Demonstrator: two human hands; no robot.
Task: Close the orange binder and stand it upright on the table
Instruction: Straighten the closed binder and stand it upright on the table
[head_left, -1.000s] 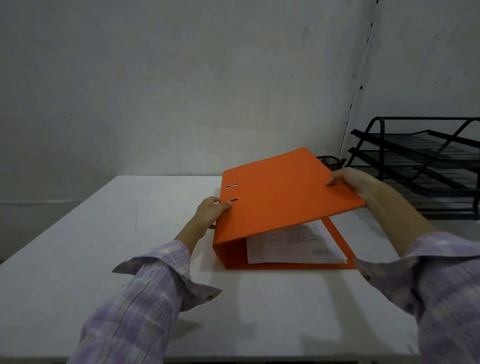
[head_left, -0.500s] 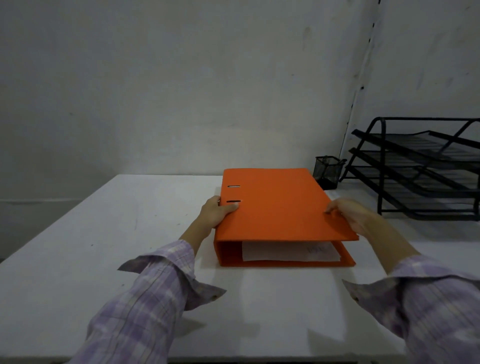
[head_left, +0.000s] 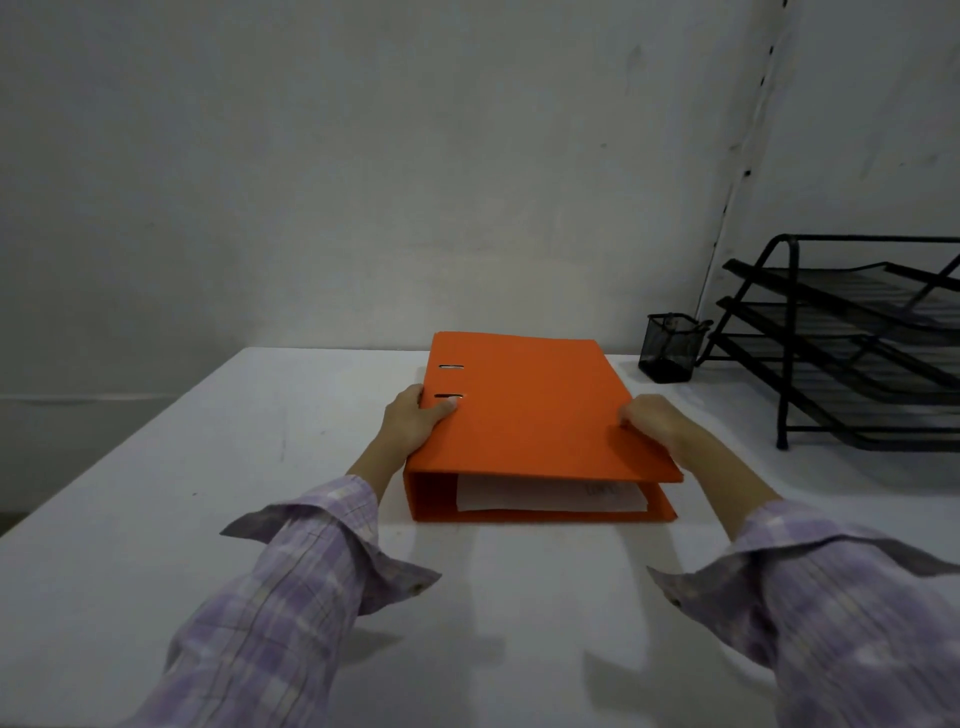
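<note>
The orange binder (head_left: 535, 410) lies flat on the white table (head_left: 156, 519), cover down, spine to the left. White sheets show at its near open end. My left hand (head_left: 413, 423) grips the spine side, thumb on the cover beside the two slots. My right hand (head_left: 652, 418) holds the cover's right edge, fingers curled around it.
A black mesh pen cup (head_left: 670, 347) stands behind the binder to the right. A black wire paper tray rack (head_left: 852, 338) fills the right back corner. A grey wall rises just behind the table's far edge.
The raised cover came down onto the papers and the binder now lies shut. Both hands stayed on its two sides and lowered with it.
</note>
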